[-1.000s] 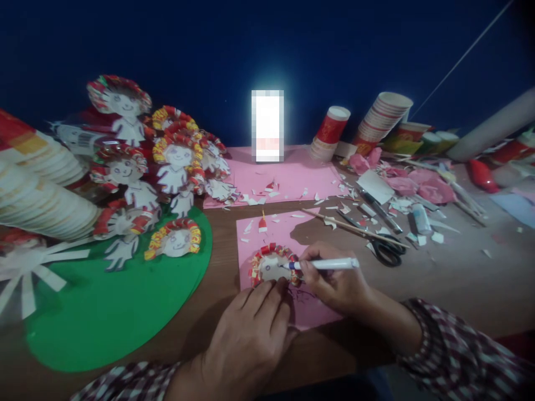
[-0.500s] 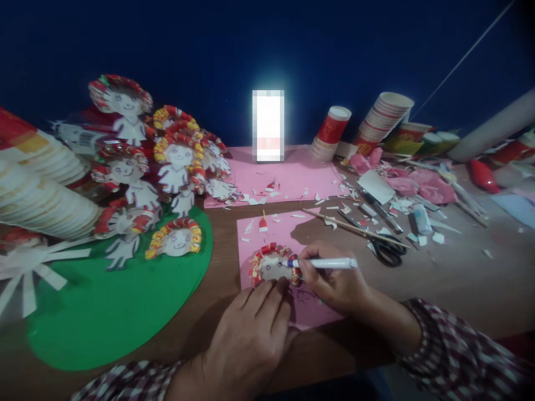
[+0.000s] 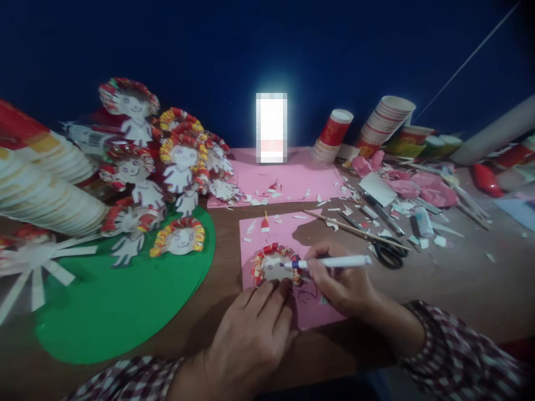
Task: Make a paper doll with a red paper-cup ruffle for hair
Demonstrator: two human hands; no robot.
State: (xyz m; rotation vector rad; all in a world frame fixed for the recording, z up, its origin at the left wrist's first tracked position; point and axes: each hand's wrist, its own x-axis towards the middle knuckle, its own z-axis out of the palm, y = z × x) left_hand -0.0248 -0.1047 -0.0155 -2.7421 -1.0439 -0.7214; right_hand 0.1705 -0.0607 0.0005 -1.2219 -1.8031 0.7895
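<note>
A white marker [image 3: 343, 261] with a purple end lies in the grip of my right hand [image 3: 340, 284], its tip at the right eye of a paper doll face [image 3: 273, 269]. Curled red and yellow strips ring this pale face, and eyes are drawn on it. My left hand [image 3: 254, 320] has its fingers bent over the lower edge of the face, holding it down; my fingers hide that edge. Beneath lies a pink paper sheet [image 3: 251, 234] with dark scribbles.
Finished paper dolls [image 3: 181, 159] and stacked paper cups [image 3: 50, 195] crowd the left, near a green sheet [image 3: 125, 317]. Scissors [image 3: 388, 252], a wooden stick [image 3: 359, 229], a cutter knife [image 3: 382, 214] and paper scraps lie to the right. A lit phone [image 3: 271, 128] stands behind.
My right hand and the marker have shifted slightly right, with the marker lying flatter. The left hand stays on the face. The whole view has shifted a little.
</note>
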